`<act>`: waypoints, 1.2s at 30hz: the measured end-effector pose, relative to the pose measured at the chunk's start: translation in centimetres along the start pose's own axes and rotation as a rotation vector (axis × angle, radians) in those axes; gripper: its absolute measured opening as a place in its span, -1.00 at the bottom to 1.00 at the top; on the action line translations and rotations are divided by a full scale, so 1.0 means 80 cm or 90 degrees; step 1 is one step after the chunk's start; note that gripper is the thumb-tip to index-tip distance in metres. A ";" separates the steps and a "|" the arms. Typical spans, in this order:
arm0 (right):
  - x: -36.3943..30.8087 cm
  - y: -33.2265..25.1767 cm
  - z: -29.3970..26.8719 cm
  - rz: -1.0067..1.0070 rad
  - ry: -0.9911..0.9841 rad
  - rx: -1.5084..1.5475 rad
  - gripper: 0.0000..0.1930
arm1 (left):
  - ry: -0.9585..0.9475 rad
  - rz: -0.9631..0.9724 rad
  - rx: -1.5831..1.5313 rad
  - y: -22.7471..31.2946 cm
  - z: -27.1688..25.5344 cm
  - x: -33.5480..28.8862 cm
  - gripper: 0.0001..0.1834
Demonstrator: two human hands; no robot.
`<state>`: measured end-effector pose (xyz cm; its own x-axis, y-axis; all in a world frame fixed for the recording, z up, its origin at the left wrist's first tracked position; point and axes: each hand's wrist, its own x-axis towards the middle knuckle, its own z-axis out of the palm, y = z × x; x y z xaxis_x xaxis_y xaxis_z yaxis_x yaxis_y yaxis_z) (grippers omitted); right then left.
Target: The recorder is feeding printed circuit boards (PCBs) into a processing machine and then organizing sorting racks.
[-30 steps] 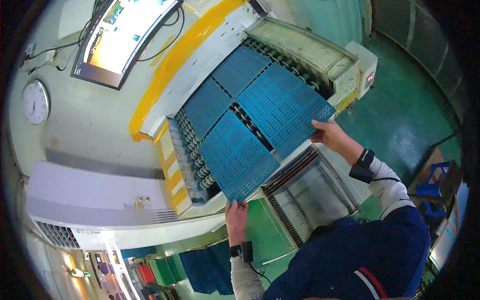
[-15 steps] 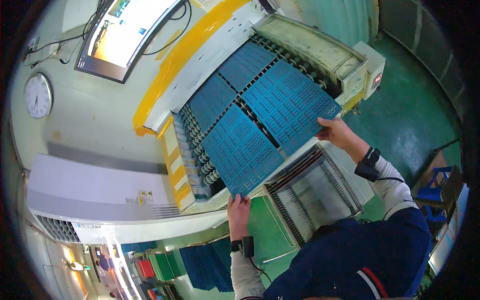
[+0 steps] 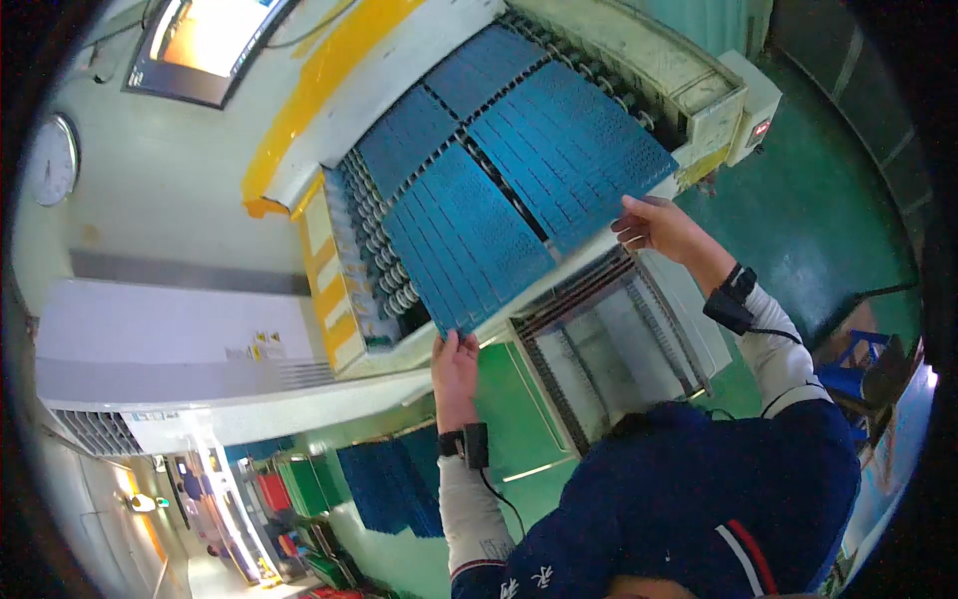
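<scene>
Blue perforated panels lie on the roller conveyor [image 3: 387, 285] of a machine. The near left panel [image 3: 464, 235] has its lower corner between the thumb and fingers of my left hand [image 3: 456, 377], which is closed on it. At the front edge of the near right panel [image 3: 569, 145] is my right hand [image 3: 664, 232], thumb above and fingers curled below, closed on that edge. Motion blurs the panels' fine pattern. Two more panels, a far left one [image 3: 404, 145] and a far right one [image 3: 487, 70], lie behind these, partly under the machine's white hood.
Below the conveyor's front stands a slotted metal rack [image 3: 609, 344]. A white air conditioner [image 3: 180, 344] is at left, with a screen [image 3: 200, 50] and a clock [image 3: 54, 160] on the wall. Dark blue sheets [image 3: 389, 484] hang lower left. A blue stool [image 3: 848, 374] stands right.
The whole view has shifted, so the machine and panels appear higher in the picture. Both hands stay at the same panel edges; the panels have moved little relative to the conveyor.
</scene>
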<state>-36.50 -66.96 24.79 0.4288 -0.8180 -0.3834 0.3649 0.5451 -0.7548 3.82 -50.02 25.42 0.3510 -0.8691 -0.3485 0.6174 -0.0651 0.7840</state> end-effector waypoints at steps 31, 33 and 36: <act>0.099 0.256 0.040 -0.326 -0.186 -1.170 -0.68 | 0.164 -0.189 0.004 -0.281 -0.216 -0.241 -0.63; 0.097 0.260 0.047 -0.358 -0.213 -1.220 -0.74 | 0.183 -0.201 -0.005 -0.282 -0.212 -0.243 -0.64; 0.116 0.269 0.023 -0.354 -0.203 -1.237 -0.76 | 0.156 -0.159 0.105 -0.313 -0.231 -0.227 -0.63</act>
<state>-23.12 -62.49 5.95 0.7837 -0.6201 -0.0352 -0.6045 -0.7485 -0.2726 -5.02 -23.54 2.68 0.3739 -0.6752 -0.6359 0.5903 -0.3556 0.7247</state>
